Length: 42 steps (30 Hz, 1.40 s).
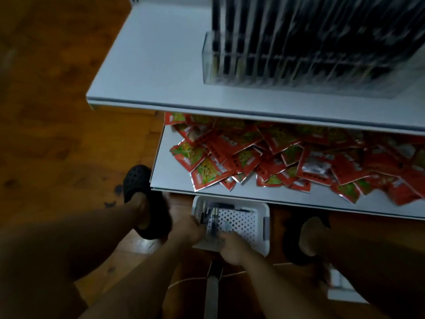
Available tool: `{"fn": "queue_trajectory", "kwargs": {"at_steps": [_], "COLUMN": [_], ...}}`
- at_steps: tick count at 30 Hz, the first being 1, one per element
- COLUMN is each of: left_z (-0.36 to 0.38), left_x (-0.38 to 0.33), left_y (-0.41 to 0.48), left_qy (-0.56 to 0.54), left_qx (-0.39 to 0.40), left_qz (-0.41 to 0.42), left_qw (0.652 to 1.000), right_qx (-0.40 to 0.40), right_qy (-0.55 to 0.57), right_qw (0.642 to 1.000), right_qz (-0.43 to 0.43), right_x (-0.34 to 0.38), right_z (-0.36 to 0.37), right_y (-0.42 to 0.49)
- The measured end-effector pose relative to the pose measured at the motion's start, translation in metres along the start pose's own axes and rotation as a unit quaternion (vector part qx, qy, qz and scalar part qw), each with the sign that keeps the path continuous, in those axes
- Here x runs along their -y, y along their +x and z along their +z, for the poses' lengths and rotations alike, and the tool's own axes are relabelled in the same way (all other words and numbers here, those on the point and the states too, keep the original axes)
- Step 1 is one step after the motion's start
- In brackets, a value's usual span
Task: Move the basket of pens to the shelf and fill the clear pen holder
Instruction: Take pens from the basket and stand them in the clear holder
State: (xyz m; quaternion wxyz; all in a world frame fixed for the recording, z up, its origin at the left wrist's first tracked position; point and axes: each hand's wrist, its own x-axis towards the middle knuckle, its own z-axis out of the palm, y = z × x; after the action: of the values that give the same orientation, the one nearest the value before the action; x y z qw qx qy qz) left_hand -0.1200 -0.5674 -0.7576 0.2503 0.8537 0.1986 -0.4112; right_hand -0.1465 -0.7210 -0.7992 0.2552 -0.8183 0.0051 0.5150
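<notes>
Both hands are down in the white basket [230, 199], which sits on the wooden floor [57, 116] between the person's feet, not on any shelf. The left hand [187, 227] is at the basket's left side with its fingers curled round a small bunch of dark pens [214, 216] lying on the perforated bottom. The right hand [232, 247] is just beside it at the near rim, close to the pens' nearer ends. In the dim, blurred view I cannot tell whether it holds pens, grips the rim, or only rests there.

Left of the left hand is a foot in a black clog [135, 180] with holes in it. Right of the right hand is the other foot [310, 236], also in dark footwear.

Just beyond the hands the lower white shelf [165, 157] juts over the basket's far edge. It carries a loose heap of red and green snack packets [276, 155]; there is printing on them, but it is too smeared to read.

Farther beyond and above the hands is the upper white shelf [161, 54]. On its right part stands the clear pen holder [208, 56], with upright black pens in sleeves [276, 31] packed in rows; no label on it can be made out.
</notes>
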Motion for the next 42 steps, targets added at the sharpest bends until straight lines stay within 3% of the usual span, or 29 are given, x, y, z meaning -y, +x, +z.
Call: {"fn": "queue_trajectory", "kwargs": {"at_steps": [3,5,7,12,19,24,30,37,42], "left_z": [0.004,0.009,0.015,0.022,0.019,0.001,-0.029,-0.074,-0.089], "left_x": [0.004,0.008,0.014,0.015,0.017,0.000,-0.027,-0.071,-0.090], "left_y": [0.022,0.037,0.051,0.060,0.060,0.042,-0.009,-0.079,-0.120], "left_qy": [-0.107,-0.176,-0.210,-0.244,-0.258,-0.228,-0.137,-0.177,-0.229], "left_qx": [0.016,0.022,0.023,0.020,-0.001,-0.020,-0.058,-0.094,-0.110], "left_qz": [-0.041,-0.076,-0.099,-0.102,-0.099,-0.050,0.030,0.142,0.200], "left_qw": [0.993,0.981,0.972,0.964,0.961,0.972,0.988,0.970,0.946], "right_qx": [-0.044,-0.106,-0.118,-0.078,-0.096,-0.143,-0.266,-0.396,-0.432], "right_qy": [-0.001,-0.026,-0.068,-0.132,-0.036,-0.004,-0.053,0.180,0.231], "right_qw": [0.999,0.993,0.986,0.979,0.981,0.975,0.955,0.897,0.847], "right_qz": [0.010,0.053,0.094,0.137,0.163,0.168,0.118,-0.076,-0.204], "right_x": [0.017,0.025,0.028,0.017,0.017,0.011,0.014,0.034,0.056], "right_z": [0.008,0.006,0.003,0.001,0.007,-0.015,-0.045,-0.093,-0.131], "right_y": [0.035,0.052,0.064,0.082,0.080,0.049,-0.017,-0.109,-0.171]}}
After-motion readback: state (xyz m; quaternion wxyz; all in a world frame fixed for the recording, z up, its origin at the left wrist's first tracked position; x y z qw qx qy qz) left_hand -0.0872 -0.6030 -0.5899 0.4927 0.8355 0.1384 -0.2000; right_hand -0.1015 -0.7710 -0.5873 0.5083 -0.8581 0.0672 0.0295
